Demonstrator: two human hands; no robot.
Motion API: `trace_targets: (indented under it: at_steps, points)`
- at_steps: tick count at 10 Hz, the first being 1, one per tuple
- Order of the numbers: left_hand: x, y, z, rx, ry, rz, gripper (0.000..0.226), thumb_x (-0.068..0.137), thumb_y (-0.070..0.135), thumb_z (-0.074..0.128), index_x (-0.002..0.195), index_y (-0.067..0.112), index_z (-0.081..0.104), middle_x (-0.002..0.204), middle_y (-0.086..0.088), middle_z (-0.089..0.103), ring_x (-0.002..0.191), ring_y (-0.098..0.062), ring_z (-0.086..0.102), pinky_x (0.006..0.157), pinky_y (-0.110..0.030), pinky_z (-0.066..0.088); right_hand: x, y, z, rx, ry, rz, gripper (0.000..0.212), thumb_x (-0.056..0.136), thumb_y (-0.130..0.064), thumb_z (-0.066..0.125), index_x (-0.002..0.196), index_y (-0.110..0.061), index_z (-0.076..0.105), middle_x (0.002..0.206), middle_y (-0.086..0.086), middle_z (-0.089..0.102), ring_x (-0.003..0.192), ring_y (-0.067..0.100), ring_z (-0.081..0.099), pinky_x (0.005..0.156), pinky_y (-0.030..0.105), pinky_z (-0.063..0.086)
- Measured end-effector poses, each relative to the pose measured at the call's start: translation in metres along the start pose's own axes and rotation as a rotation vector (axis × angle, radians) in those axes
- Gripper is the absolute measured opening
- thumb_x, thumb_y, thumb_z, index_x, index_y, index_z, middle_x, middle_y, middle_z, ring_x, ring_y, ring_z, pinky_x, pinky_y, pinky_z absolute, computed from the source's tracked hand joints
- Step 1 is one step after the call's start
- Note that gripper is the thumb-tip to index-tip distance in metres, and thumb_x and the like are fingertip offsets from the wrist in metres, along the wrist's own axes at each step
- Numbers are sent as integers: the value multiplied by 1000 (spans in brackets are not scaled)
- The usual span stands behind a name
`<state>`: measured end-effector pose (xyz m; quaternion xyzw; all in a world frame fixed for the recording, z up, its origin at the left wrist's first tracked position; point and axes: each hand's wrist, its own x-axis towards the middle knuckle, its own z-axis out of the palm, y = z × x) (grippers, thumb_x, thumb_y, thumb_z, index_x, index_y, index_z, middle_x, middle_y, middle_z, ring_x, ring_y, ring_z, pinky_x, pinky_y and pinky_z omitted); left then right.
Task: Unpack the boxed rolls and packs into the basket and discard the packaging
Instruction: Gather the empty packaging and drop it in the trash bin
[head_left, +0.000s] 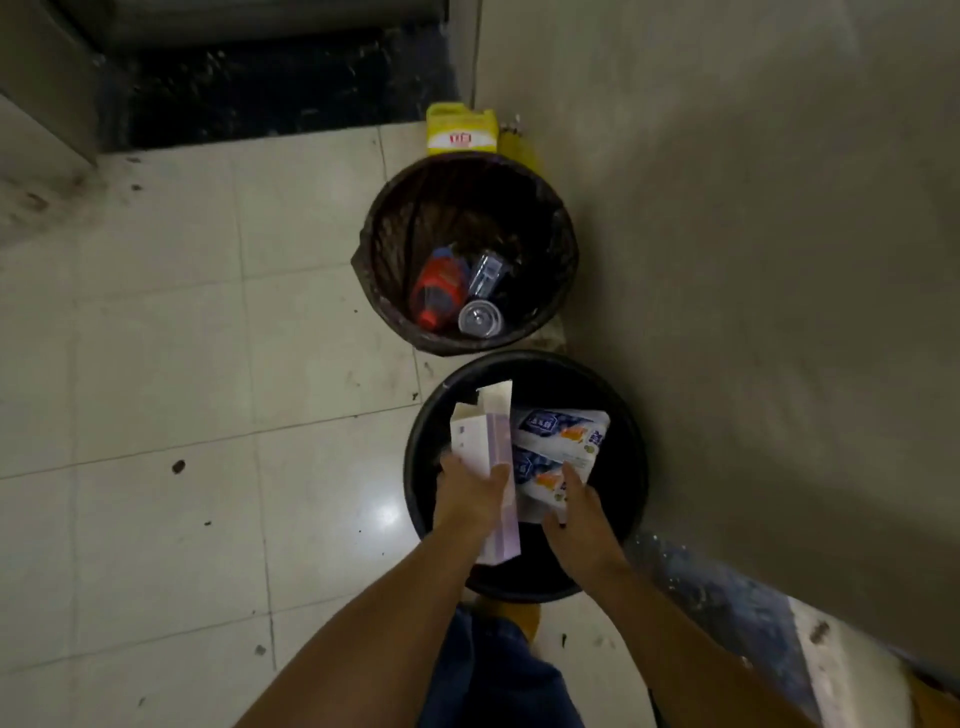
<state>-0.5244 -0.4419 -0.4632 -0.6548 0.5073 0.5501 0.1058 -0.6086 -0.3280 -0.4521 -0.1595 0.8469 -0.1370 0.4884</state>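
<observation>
Over black basket (415, 467) | left grip (470, 491) clasps one box (485, 441) | right grip (576, 506) pinches two packs (558, 449)

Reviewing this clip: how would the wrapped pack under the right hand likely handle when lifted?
The wrapped pack looks soft and probably light, since the right hand manages it with fingertips. Its glossy film may be a bit slippery. Its flat sides suggest it won't roll in the black basket.
</observation>
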Motion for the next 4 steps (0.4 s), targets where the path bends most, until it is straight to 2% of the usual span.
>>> trace_targets:
  at_steps: [1, 2, 3, 4]
  points:
    - [34, -21, 25, 41, 9, -43, 76, 84, 41, 61, 139, 6, 23, 135, -20, 45, 120, -38, 48, 96, -47, 46, 40, 22, 22, -153, -119, 61, 72, 96, -24, 45, 151, -16, 0, 148, 16, 33, 128, 35, 44, 104, 40, 39]
    - [45, -33, 30, 71, -29, -61, 88, 81, 44, 64, 142, 4, 16, 142, -22, 37, 128, -40, 41, 104, -48, 39, 53, 27, 25, -157, -243, 163, 67, 96, -26, 44, 150, -22, 4, 141, 20, 42, 117, 37, 52, 88, 37, 50]
    - [31, -21, 8, 175, -94, -97, 89, 83, 46, 62, 145, 5, 14, 146, -24, 29, 131, -41, 37, 106, -46, 36, 42, 12, 4, -7, -336, 280, 47, 96, -24, 43, 140, -19, 26, 117, 19, 54, 75, 26, 61, 43, 13, 46]
    - [-8, 14, -33, 267, -175, -28, 61, 89, 41, 54, 136, 5, 37, 136, -22, 47, 120, -36, 50, 97, -40, 43, 5, -28, -38, -40, -403, 327, 24, 96, -23, 43, 118, -13, 45, 100, 13, 55, 69, 23, 57, 41, 14, 41]
